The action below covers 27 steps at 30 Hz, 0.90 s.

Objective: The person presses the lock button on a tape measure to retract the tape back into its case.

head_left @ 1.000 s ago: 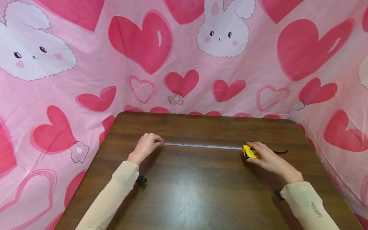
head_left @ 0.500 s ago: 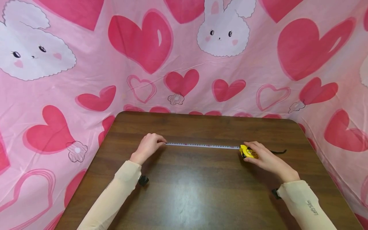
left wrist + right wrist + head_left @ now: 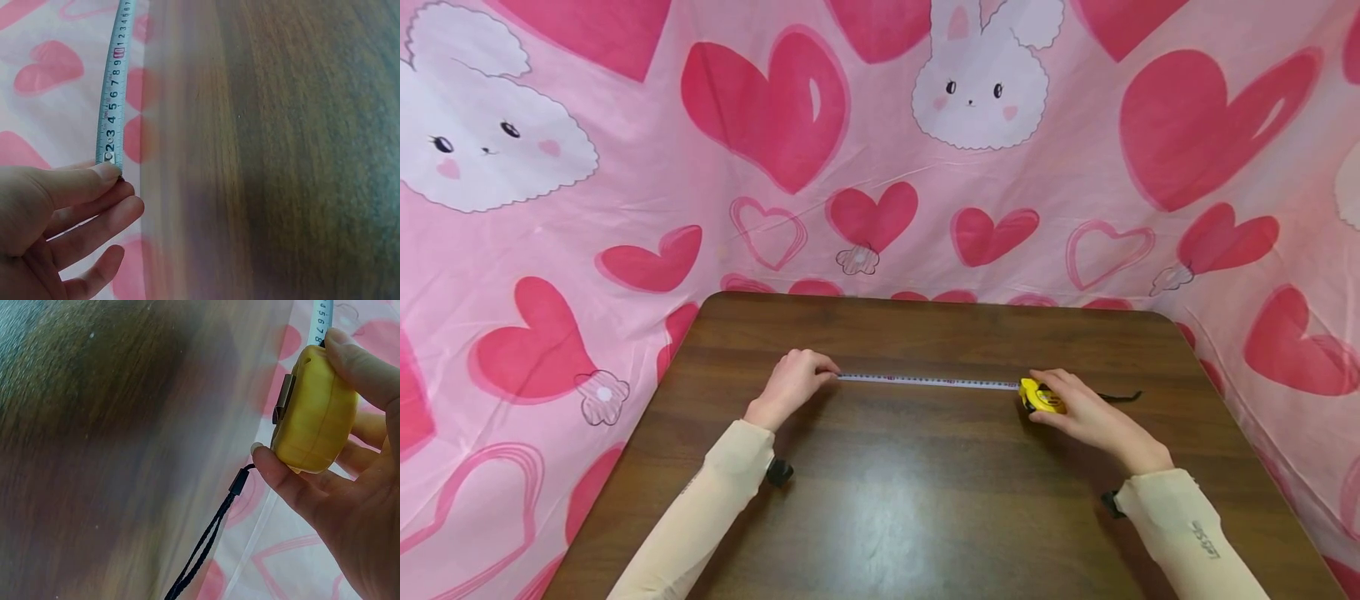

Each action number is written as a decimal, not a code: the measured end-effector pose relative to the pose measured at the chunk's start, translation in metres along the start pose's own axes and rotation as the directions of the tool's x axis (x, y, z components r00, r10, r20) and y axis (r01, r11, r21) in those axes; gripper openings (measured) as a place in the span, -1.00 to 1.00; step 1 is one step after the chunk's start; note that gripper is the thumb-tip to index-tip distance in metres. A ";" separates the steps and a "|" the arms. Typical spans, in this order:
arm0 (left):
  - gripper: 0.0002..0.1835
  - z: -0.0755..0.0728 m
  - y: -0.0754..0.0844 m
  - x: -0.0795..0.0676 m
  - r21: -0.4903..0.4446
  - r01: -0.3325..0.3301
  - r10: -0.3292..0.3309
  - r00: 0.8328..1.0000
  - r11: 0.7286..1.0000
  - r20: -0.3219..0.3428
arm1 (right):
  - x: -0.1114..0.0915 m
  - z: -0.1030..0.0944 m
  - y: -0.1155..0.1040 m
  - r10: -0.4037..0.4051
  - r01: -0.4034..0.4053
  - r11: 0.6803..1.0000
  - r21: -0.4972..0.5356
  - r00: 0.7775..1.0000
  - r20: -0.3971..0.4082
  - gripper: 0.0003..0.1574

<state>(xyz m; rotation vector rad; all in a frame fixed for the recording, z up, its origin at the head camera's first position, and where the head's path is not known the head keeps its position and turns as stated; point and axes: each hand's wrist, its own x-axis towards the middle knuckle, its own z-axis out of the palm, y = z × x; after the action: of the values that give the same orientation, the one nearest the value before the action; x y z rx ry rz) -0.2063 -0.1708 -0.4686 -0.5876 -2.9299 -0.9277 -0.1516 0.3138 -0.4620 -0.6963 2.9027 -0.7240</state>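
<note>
A yellow tape measure (image 3: 1042, 397) is held in my right hand (image 3: 1086, 417), with the thumb and fingers round its case. Its white blade (image 3: 928, 382) stretches straight across to my left hand (image 3: 792, 385). There the thumb and forefinger pinch the blade's end. In the left wrist view the blade (image 3: 113, 94) shows its low numbers beside the thumb, and the other fingers (image 3: 103, 231) are loosely bent. The right wrist view shows the yellow case (image 3: 317, 412) edge-on, a metal clip (image 3: 284, 399) on its side and a black wrist strap (image 3: 209, 534) hanging down.
Beneath both hands lies a brown wooden table (image 3: 880, 483) with rounded far corners. A pink curtain (image 3: 880, 150) printed with hearts and rabbits hangs behind it and along both sides. Small black devices (image 3: 779, 472) are worn at the wrists.
The right hand has moved left with the tape measure, and the left hand has shifted slightly right. The stretch of blade between them has become shorter.
</note>
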 end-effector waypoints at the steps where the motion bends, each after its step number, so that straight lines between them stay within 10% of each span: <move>1: -0.89 0.000 0.000 0.000 0.003 -0.002 0.002 1.000 1.000 -0.003 | 0.000 0.000 0.000 0.002 -0.002 1.000 0.003 1.000 0.001 -0.10; 27: -0.88 0.009 0.009 0.005 0.005 0.009 -0.009 1.000 1.000 0.013 | 0.013 0.010 -0.010 0.013 -0.014 1.000 0.010 1.000 0.023 -0.11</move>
<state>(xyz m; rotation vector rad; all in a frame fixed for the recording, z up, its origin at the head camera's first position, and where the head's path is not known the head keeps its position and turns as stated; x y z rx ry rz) -0.2068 -0.1572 -0.4701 -0.5827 -2.9481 -0.9208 -0.1572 0.2955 -0.4660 -0.6788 2.8780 -0.7242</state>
